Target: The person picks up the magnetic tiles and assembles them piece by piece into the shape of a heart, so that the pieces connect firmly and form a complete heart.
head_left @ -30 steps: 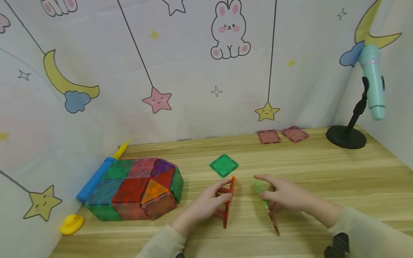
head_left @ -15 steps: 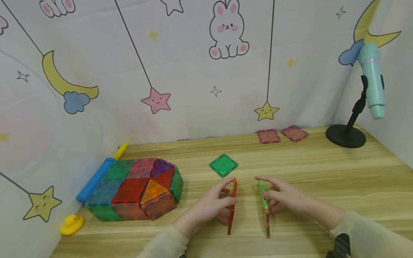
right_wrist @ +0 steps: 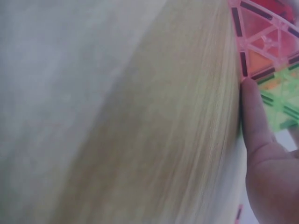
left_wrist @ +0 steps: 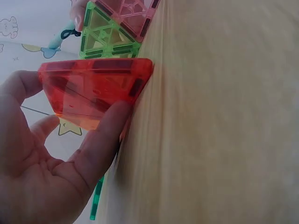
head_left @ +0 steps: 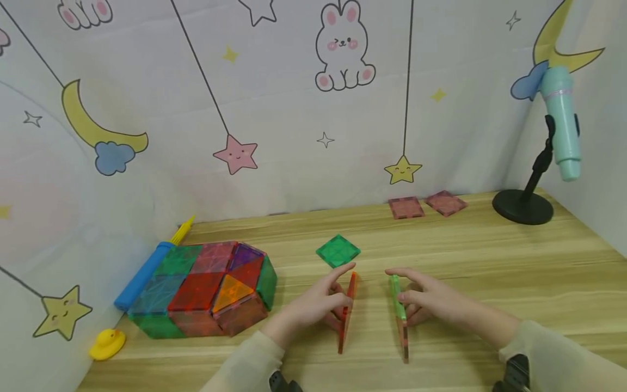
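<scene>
My left hand grips a red magnetic tile joined to an orange one, standing on edge on the table. In the head view its index finger stretches past the tile's far top corner. Opposite, my right hand holds a light green triangular magnetic tile joined to a pink one, also on edge. The two upright pairs face each other with a gap between them. The left wrist view shows the green and pink tiles behind the red. In the right wrist view a finger touches the pink tile's corner.
A green square tile lies flat beyond the hands. Two pink square tiles lie at the back. Left stands a block of joined tiles, near a blue tube and a yellow duck. A microphone stand is back right.
The right hand's tiles have turned from a slant to nearly straight, facing the left ones. The left tile pair shifted slightly toward me and tilted, and the left index finger reaches farther forward.
</scene>
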Available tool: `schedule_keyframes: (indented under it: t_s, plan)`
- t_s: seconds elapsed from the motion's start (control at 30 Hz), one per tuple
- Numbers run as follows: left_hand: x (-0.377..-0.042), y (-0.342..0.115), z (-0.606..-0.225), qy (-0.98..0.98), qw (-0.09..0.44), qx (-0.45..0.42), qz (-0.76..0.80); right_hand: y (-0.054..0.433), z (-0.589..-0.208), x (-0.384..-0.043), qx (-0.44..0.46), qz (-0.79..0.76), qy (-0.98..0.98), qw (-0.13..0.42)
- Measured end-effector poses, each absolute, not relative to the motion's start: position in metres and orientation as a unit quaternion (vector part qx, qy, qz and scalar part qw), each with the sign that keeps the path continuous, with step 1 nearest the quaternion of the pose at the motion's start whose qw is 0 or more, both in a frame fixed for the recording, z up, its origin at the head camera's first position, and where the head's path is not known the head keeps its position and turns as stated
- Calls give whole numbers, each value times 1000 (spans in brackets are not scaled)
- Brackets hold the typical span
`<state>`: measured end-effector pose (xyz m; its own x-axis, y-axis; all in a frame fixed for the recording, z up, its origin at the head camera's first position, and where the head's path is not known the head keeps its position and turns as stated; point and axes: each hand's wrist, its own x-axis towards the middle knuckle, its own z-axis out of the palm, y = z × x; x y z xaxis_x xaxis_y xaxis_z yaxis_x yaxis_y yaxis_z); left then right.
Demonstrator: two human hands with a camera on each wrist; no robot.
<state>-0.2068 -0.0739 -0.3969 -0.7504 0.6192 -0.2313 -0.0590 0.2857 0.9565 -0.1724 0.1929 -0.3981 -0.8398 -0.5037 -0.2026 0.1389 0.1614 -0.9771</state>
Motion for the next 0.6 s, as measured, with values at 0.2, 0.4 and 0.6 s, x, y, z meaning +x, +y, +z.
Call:
schedule_keyframes:
  t_s: [0.2, 0.4, 0.6]
  plan:
    - [-207, -77, -400, 734, 304, 194, 575, 192, -401, -174, -127, -633, 721, 252]
    - [-203, -79, -403, 727, 297, 192, 589, 192, -402, -173, -125, -632, 721, 255]
    - [-203, -81, -403, 714, 299, 192, 603, 193, -402, -174, -127, -626, 726, 254]
